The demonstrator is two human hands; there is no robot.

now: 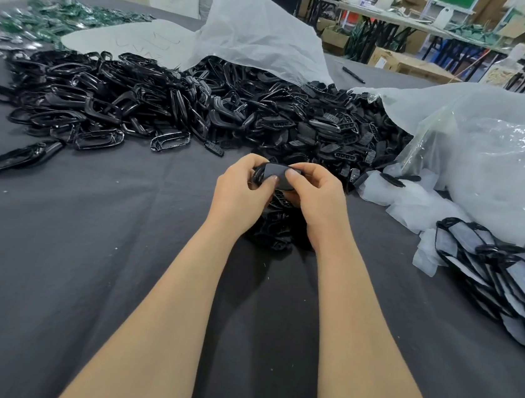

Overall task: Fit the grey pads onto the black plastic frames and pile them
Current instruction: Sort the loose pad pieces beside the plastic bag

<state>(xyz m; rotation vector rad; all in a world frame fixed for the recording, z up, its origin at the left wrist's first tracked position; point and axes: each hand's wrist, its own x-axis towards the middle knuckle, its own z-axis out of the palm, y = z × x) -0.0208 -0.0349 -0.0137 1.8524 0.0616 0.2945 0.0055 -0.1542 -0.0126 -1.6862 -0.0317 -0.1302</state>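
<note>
Both hands are up over the middle of the dark cloth [84, 260], close together. The left hand [239, 189] and right hand [317, 198] share one black frame [258, 176] w/ a grey pad [274, 170] lying on its top face. Fingers of both hands are curled round the frame's ends, and both thumbs press down on the pad – left thumb at its near edge, right thumb at its right end. Can't tell if the pad is fully seated, since the hands cover most of the frame.

Directly under the hands, on the cloth, sits a small dark pile [275, 229] of black parts, partly hidden by the wrists.

Behind, across the table: a big heap of bare frames [108, 102] on the left, running into a heap of small black pieces [331, 128] w/ slots on the right. A white sack [257, 31] lies open over the back of the heaps. A clear bag [494, 160], bulky and crinkled, sits at the right, touching the small pieces.

Near right edge – a row of finished frames [513, 280], grey pads fitted, overlapping each other & leaning.

Far left back: green parts [66, 17], blurred. A pen [353, 74] lies on the cloth behind the sack.
</note>
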